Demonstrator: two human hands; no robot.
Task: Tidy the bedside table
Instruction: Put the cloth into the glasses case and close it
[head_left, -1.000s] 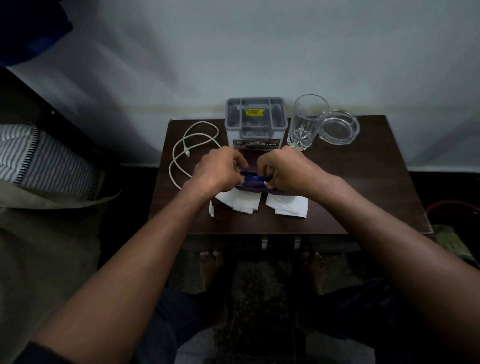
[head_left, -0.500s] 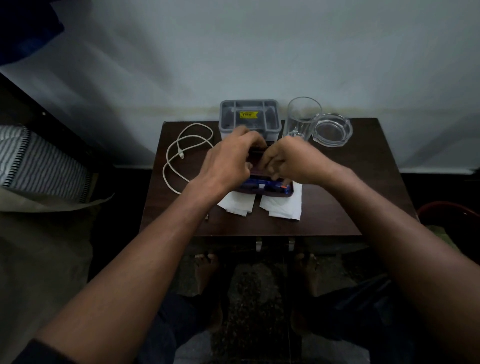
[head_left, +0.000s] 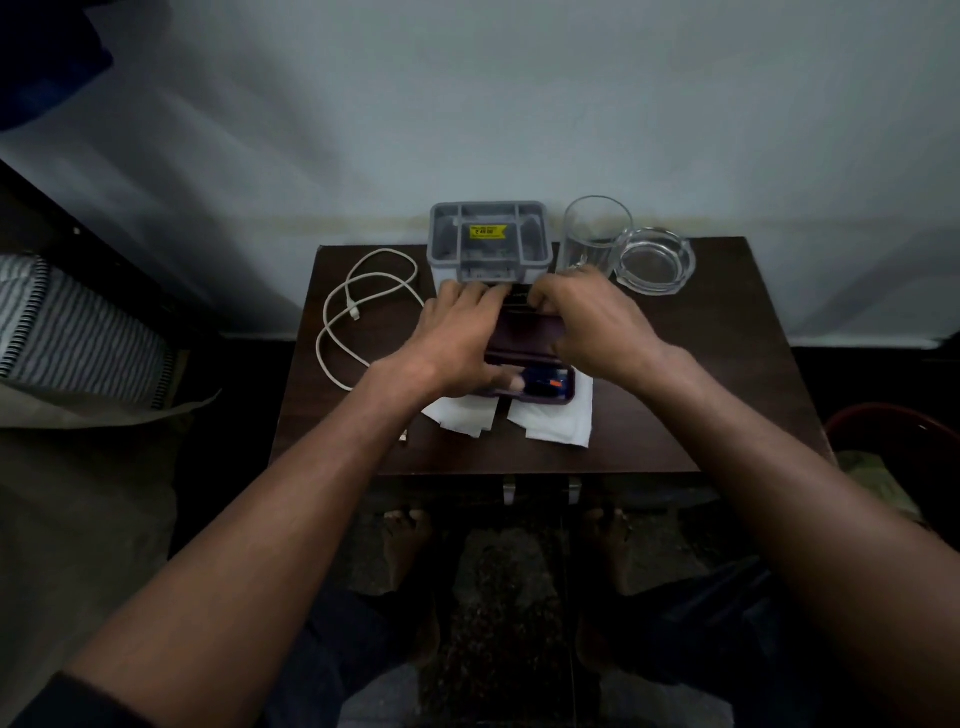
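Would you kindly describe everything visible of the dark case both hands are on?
The dark maroon case lies open mid-table, its lid raised toward the grey organizer. Its base holds blue and orange items, too blurred to identify. It rests partly on two white tissues. The left hand and right hand both grip the lid's far edge.

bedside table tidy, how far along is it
Little looks finished. In hand: the left hand and right hand are on the lid of the open case. Left: white cable sprawls loose, and tissues lie under the case.
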